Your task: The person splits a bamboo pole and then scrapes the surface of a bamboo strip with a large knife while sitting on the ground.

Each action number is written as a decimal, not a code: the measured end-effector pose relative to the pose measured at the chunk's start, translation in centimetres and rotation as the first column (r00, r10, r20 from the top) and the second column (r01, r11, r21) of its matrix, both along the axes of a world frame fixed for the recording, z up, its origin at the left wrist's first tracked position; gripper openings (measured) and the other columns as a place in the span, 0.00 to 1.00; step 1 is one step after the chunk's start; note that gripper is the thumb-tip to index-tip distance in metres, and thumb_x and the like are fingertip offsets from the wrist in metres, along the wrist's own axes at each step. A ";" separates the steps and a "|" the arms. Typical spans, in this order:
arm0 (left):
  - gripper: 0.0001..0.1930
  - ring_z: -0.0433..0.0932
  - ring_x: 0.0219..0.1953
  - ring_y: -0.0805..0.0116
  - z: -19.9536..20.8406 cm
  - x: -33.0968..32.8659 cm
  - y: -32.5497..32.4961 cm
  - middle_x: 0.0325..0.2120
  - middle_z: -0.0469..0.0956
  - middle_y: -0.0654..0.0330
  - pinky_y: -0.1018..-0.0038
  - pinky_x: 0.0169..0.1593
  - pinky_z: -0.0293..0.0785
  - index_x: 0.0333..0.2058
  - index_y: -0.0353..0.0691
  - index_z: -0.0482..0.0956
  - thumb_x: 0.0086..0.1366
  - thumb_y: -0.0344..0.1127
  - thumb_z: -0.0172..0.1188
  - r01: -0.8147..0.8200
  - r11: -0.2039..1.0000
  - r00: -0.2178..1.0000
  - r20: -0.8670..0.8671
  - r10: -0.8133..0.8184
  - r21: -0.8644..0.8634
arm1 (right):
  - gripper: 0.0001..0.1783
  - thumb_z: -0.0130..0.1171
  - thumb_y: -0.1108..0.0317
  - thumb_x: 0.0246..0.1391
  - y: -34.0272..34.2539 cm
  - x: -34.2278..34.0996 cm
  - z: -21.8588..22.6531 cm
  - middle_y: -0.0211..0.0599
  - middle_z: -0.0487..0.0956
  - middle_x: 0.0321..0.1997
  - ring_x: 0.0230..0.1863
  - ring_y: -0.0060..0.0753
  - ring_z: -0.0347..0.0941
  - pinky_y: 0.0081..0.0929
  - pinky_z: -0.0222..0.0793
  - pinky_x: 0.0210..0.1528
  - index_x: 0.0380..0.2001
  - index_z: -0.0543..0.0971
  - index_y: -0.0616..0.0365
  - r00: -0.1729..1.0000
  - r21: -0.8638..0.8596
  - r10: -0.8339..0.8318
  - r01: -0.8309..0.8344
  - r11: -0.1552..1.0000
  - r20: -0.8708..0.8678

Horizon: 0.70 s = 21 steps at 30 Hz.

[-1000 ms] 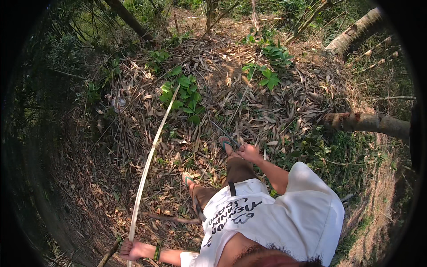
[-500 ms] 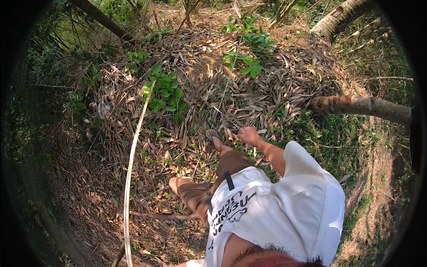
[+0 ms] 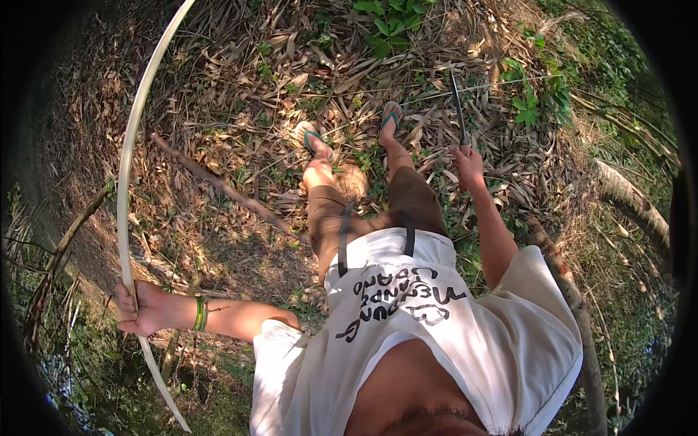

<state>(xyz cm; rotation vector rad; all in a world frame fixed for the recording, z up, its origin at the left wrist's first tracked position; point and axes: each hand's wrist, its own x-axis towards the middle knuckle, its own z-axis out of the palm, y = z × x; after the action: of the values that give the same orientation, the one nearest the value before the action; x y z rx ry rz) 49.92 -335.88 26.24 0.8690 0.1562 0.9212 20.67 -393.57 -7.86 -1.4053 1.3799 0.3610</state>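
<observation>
Out at the left side, my left hand (image 3: 142, 309) is closed around a long, pale, slender pole (image 3: 125, 182). The pole rises past the top edge of the view and its lower end tapers behind the hand; it looks bent here. My right hand (image 3: 467, 166) hangs at the right of my legs, fingers wrapped round the handle of a long narrow knife (image 3: 457, 105). Its dark blade points forward, over the leaf litter. The handle is mostly hidden in the fist.
Dry leaves (image 3: 305, 65) cover the ground around my sandalled feet. A brown branch (image 3: 225, 190) lies slanting at my left. Green seedlings (image 3: 527, 102) grow ahead to the right. Tree trunks (image 3: 632, 200) stand at the right, with thin stems (image 3: 69, 240) at the far left.
The view has turned, and the left hand gripping the pole has come into sight. Both feet now show side by side. The right hand and knife appear farther right.
</observation>
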 end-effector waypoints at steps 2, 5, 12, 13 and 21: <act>0.30 0.64 0.21 0.62 -7.6 8.8 -4.5 0.11 0.55 0.65 0.59 0.52 0.70 0.13 0.50 0.55 0.77 0.53 0.36 0.288 0.936 0.947 -0.087 -0.311 -0.203 | 0.18 0.65 0.66 0.58 1.9 3.8 -0.1 0.20 0.64 0.17 0.15 0.16 0.56 0.24 0.52 0.18 0.21 0.66 0.52 0.999 -0.050 -0.038 0.039 0.998 0.019; 0.29 0.67 0.21 0.63 -20.5 11.9 -5.3 0.10 0.57 0.64 0.59 0.56 0.66 0.12 0.51 0.55 0.76 0.48 0.39 0.371 0.911 0.913 -0.108 -0.393 -0.180 | 0.20 0.67 0.66 0.57 4.9 7.8 -4.7 0.21 0.65 0.15 0.14 0.15 0.58 0.24 0.53 0.17 0.20 0.66 0.51 0.990 0.055 -0.080 0.074 0.996 0.114; 0.29 0.63 0.19 0.63 -42.8 11.1 -6.4 0.08 0.54 0.64 0.55 0.51 0.71 0.09 0.51 0.51 0.73 0.49 0.34 0.299 0.900 0.873 -0.291 -0.392 -0.316 | 0.19 0.70 0.60 0.57 12.3 15.3 -18.6 0.21 0.69 0.15 0.14 0.14 0.61 0.20 0.55 0.17 0.21 0.70 0.53 0.963 0.126 -0.047 0.013 0.992 0.265; 0.29 0.62 0.19 0.64 -44.8 11.1 -6.4 0.08 0.54 0.65 0.57 0.51 0.71 0.09 0.52 0.52 0.73 0.48 0.35 0.307 0.893 0.866 -0.293 -0.405 -0.328 | 0.19 0.71 0.60 0.56 12.8 16.3 -20.6 0.21 0.69 0.16 0.14 0.14 0.61 0.19 0.55 0.17 0.22 0.71 0.54 0.963 0.111 -0.023 -0.007 0.994 0.269; 0.23 0.66 0.22 0.61 -59.2 9.2 -8.6 0.09 0.57 0.65 0.54 0.53 0.74 0.40 0.35 0.74 0.74 0.47 0.34 0.223 0.848 0.844 -0.340 -0.415 -0.482 | 0.20 0.72 0.56 0.52 14.6 18.1 -29.4 0.21 0.70 0.16 0.17 0.14 0.61 0.22 0.56 0.20 0.23 0.75 0.58 0.949 0.012 0.141 -0.150 0.989 0.283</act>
<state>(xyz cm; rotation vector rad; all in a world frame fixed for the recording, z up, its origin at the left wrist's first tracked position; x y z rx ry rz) 59.10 -344.53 -33.00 0.6479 0.5601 0.3304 38.81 -378.94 -37.29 -1.4729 1.0375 0.2657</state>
